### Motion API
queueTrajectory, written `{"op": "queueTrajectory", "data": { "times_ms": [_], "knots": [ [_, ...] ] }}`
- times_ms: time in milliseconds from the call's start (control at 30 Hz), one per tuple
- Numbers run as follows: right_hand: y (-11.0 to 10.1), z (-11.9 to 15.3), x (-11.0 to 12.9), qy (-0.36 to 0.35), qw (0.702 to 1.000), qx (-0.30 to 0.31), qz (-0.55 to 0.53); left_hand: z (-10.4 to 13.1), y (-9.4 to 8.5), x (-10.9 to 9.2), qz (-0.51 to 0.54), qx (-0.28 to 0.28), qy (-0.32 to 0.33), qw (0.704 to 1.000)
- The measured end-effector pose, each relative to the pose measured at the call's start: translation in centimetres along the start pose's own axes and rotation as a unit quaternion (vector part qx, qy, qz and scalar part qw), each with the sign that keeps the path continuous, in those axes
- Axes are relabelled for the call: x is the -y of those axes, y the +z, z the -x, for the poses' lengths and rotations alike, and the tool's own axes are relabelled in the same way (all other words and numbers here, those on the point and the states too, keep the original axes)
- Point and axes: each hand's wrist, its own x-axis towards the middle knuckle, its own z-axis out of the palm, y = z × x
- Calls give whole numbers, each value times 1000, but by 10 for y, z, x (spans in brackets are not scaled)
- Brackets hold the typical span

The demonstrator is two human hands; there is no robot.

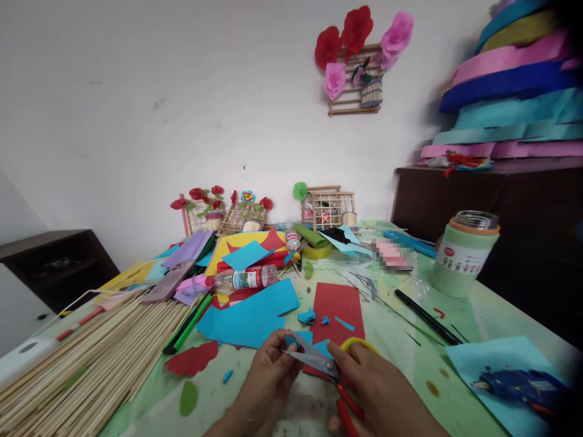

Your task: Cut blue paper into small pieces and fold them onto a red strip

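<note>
My right hand [376,385] grips a pair of scissors [328,364] with red and yellow handles. The blades are spread and point left at a small piece of blue paper [294,342]. My left hand [273,370] pinches that paper between thumb and fingers, partly hiding it. Just beyond lies a red paper sheet [337,309] with blue scraps [306,317] on top. A larger blue sheet [255,315] spreads to the left of it.
Thin wooden sticks [104,358] cover the left side, beside a green marker [189,325]. A plastic bottle [246,277] lies behind the blue sheet. On the right are a black pen [428,315], a green jar [465,255] and a blue glue gun [519,385].
</note>
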Motion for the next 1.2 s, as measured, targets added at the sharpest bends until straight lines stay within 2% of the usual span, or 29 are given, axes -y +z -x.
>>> {"op": "queueTrajectory", "data": {
  "times_ms": [333,567,767,1200],
  "knots": [
    [7,0,-3,-16,1000,6,8,3,-3,15,-1,3,-16,1000],
    [7,0,-3,-18,1000,4,12,4,1,8,-20,-36,-1,999],
    [5,0,-3,-32,999,-9,5,5,0,7,-34,-13,-10,999],
    [5,2,-1,-16,999,-5,-39,7,2,8,-27,-28,-6,999]
  ]
}}
